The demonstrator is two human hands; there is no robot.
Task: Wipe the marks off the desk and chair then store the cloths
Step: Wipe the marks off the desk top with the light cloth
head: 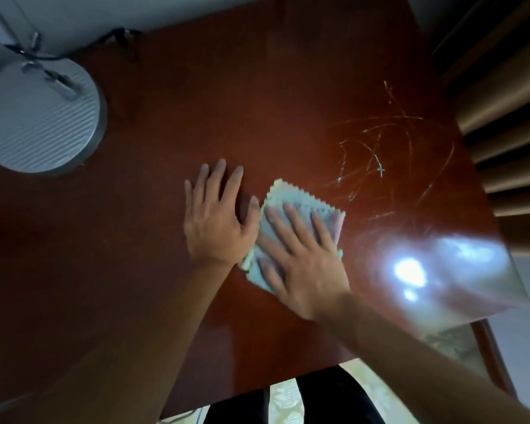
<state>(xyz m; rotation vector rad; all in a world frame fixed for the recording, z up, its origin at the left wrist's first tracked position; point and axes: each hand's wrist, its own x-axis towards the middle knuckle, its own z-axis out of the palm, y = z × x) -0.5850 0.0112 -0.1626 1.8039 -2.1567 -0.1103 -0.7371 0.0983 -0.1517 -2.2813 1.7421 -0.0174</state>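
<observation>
A dark red-brown desk [135, 240] fills the view. Pale scribbled marks [377, 157] cross its far right part. A folded pale cloth [288, 195] with a zigzag edge lies on the desk near the middle. My right hand [300, 252] presses flat on the cloth with straight fingers. Directly to its left, my left hand [219, 215] rests flat on the bare desk, with its thumb touching the cloth's left edge. The marks lie just beyond and to the right of the cloth.
A round grey ribbed lamp base [34, 117] with a black cable stands at the far left of the desk. Brown pleated curtains [502, 102] hang at the right. A chair with a patterned seat [453, 347] shows below the desk's near right edge. Bright glare [410, 270] reflects there.
</observation>
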